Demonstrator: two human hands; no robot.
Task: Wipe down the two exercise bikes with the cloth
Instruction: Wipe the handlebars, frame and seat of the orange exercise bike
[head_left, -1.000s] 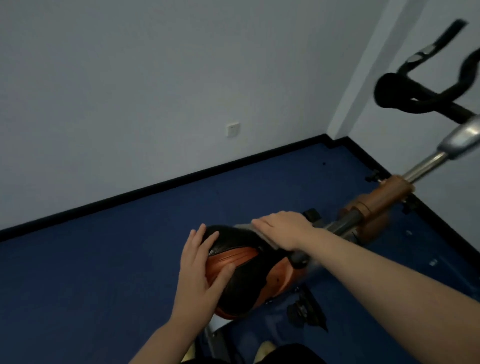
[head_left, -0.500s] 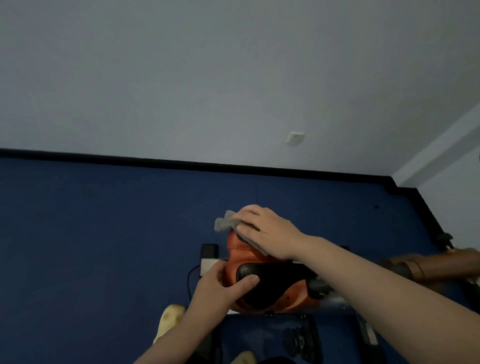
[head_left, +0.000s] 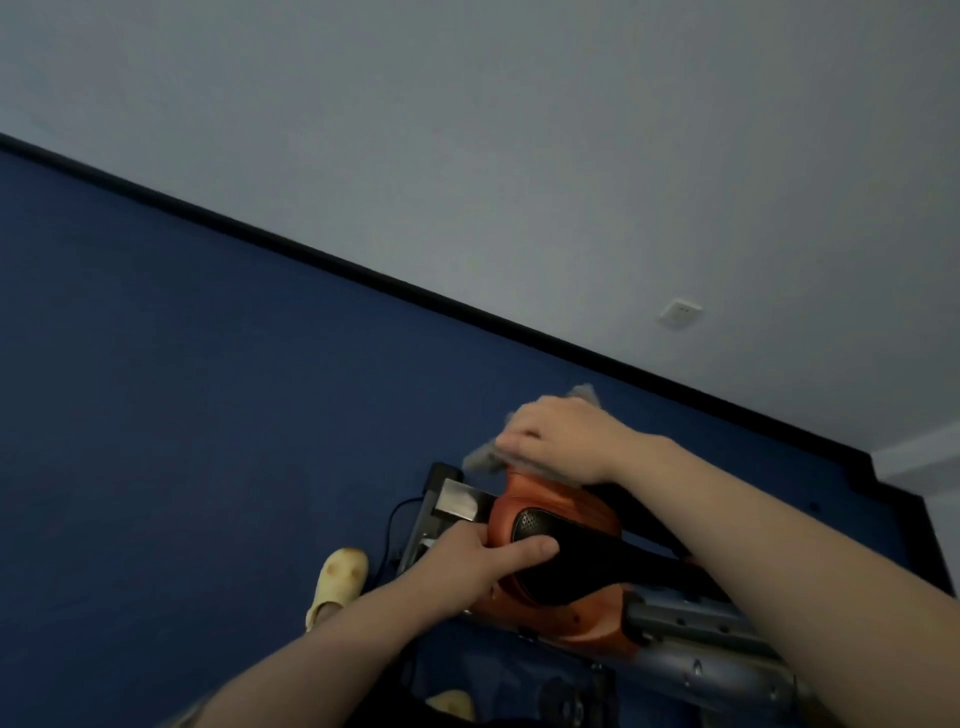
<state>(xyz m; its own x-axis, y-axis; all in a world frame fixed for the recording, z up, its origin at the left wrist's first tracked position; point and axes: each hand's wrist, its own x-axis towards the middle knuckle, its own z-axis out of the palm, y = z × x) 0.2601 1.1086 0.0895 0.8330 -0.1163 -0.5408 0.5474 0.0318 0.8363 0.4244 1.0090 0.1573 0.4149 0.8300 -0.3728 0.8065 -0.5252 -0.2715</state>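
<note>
Fuzzy grey cloth (head_left: 480, 459); saddle (head_left: 561, 551) of glossy orange plastic with matt black padding; smooth grey metal post (head_left: 696, 631).

Dim, even indoor light; frame tilted.
Cloth (head_left: 480, 460) motion-blurred; soft shadows; wide-angle bending at 3 and 9 o'clock edges.

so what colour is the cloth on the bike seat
Grey cloth, seen in the head view, under the right hand.
</note>
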